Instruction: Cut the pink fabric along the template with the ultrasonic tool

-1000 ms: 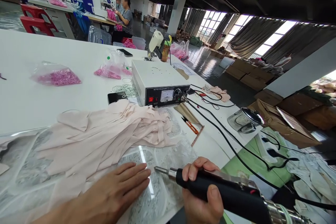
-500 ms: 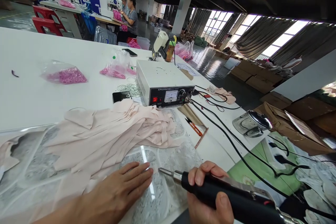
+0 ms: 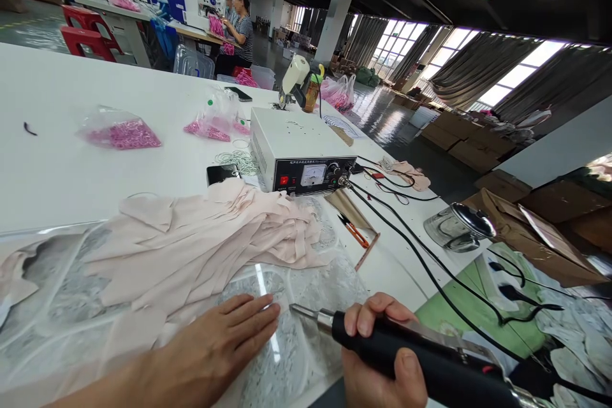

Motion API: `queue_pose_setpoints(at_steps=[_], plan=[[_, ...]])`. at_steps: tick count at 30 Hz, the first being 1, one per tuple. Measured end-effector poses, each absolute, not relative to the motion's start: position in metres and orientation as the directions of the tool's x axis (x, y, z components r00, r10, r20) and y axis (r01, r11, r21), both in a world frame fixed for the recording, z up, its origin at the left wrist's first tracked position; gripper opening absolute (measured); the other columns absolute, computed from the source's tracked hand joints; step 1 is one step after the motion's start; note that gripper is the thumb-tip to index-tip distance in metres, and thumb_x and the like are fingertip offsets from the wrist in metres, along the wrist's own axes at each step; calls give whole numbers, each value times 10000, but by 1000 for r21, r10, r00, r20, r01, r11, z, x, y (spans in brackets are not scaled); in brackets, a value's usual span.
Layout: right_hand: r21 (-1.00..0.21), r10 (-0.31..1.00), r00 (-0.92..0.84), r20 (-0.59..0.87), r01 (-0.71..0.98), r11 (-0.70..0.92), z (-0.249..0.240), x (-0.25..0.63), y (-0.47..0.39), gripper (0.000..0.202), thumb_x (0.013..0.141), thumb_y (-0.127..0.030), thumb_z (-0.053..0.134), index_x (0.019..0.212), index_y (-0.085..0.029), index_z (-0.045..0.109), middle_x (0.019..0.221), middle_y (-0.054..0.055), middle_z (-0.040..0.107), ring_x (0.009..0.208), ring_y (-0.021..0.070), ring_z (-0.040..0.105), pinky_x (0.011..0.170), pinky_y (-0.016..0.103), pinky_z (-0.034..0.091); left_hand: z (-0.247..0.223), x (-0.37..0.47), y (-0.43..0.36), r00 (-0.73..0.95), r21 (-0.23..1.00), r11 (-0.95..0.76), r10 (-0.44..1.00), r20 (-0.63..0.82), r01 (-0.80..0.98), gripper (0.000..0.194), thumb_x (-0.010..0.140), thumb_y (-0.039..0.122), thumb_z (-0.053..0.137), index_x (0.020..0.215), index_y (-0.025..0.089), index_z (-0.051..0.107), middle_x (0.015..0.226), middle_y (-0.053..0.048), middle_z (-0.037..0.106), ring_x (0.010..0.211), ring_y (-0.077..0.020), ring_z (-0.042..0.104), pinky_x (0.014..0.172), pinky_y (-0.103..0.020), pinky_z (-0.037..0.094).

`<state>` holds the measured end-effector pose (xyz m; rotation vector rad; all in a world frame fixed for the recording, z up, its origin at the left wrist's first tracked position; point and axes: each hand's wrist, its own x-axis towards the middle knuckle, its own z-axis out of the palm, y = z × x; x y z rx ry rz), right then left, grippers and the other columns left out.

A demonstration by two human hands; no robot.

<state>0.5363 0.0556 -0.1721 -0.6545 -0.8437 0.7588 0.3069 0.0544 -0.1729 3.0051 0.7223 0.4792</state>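
My left hand [image 3: 224, 341] lies flat, fingers stretched out, pressing on pale pink fabric [image 3: 136, 331] on the clear, marbled mat [image 3: 318, 296]. Part of that fabric is hidden beneath the hand. In my right hand [image 3: 382, 357] is a black handheld ultrasonic welder [image 3: 421, 360], its fingers wrapped round the barrel. The thin metal tip points left and ends just right of my left fingertips, low over the mat; whether it touches cannot be made out. A heap of pale pink fabric pieces [image 3: 205, 236] spreads beyond my left hand.
A white control box [image 3: 301, 134] with a dial stands behind the fabric. Black cables [image 3: 421, 255] run right from it. Orange thread snips [image 3: 354, 231], a lidded glass jar [image 3: 454, 229], a phone [image 3: 222, 174] and bags of pink pieces [image 3: 127, 132] lie about. People work at sewing machines beyond.
The view has shifted very slightly. My hands, the welder and the fabric hold practically the same positions.
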Motion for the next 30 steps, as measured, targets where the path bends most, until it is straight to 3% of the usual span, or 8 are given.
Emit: queue_pose_setpoints(at_steps=[7,30], plan=[[-754,772,473,424,-287,590,-167,532,57,230,779,-381,477,882,-209,591,749,-9,458,477,89,450,399,245,397,-172,308,54,872,15,-895,437,219,445,542,856,9,387,1390,70,450,1416,-124,507,1322,-256,467,1027,-365,462],[-762,811,347,470,-303,572,-163,531,57,190,838,-380,547,917,-211,583,773,-21,478,557,90,502,469,230,481,-171,310,55,875,-34,-892,434,214,450,494,863,5,389,1338,77,505,1412,-98,508,1280,-251,514,1005,-367,479]])
